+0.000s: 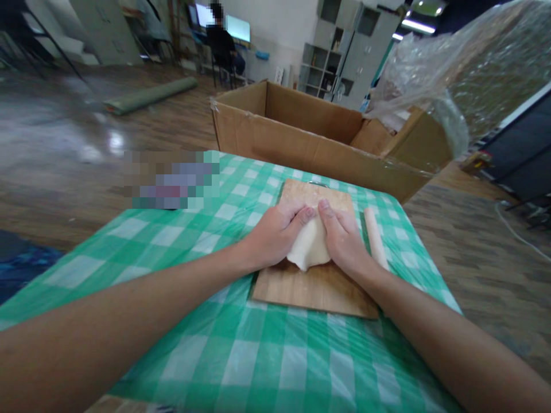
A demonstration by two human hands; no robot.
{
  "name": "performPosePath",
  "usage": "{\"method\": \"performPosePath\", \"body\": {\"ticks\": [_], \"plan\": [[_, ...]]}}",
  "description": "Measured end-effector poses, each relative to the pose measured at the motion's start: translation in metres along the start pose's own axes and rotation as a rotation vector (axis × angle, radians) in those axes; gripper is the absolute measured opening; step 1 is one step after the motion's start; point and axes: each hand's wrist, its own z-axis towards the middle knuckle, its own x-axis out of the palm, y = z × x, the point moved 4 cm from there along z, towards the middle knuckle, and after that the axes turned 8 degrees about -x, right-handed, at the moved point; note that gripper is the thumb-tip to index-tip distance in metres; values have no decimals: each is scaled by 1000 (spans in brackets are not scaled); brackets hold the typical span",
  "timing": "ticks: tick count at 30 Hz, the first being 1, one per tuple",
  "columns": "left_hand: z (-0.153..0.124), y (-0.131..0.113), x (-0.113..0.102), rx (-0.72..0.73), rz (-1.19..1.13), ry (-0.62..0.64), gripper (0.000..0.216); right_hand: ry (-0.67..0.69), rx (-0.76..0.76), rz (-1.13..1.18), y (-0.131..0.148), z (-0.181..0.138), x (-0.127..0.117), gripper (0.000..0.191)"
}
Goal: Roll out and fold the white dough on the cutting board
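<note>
A pale lump of dough (310, 248) lies on a wooden cutting board (314, 287) in the middle of a table covered with a green checked cloth (241, 350). My left hand (275, 235) is curled over the dough's left side, fingers pressed onto it. My right hand (344, 238) presses on its right side, and the fingertips of both hands meet at the top. A wooden rolling pin (375, 236) rests on the cloth just right of the board, beside my right wrist.
A large open cardboard box (310, 143) stands beyond the table's far edge, with a crumpled clear plastic bag (465, 74) above its right end. A blurred object (172, 179) lies at the table's far left. A person sits at monitors in the far background.
</note>
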Motion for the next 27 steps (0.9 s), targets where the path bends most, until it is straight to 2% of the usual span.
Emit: {"method": "performPosePath", "body": {"ticks": [5,12,17,20,24,27], "plan": [[-1,-1,1,-6,-1,19,42,-44,-68,-133,1,1,-1,60],[-2,-3,1,-14,13,7,41,-19,-48,-6,4,0,1,53],[-3,-9,3,-1,-2,29,39,-117,-122,-186,14,0,-5,54],[-2,-10,1,27,-19,23,38,-160,-108,-186,13,0,-8,54],[-2,-5,0,15,-29,2,39,-112,-8,-28,3,1,-6,58],[-3,-1,-1,4,-27,-41,38,-55,-8,-67,0,2,-5,60]]}}
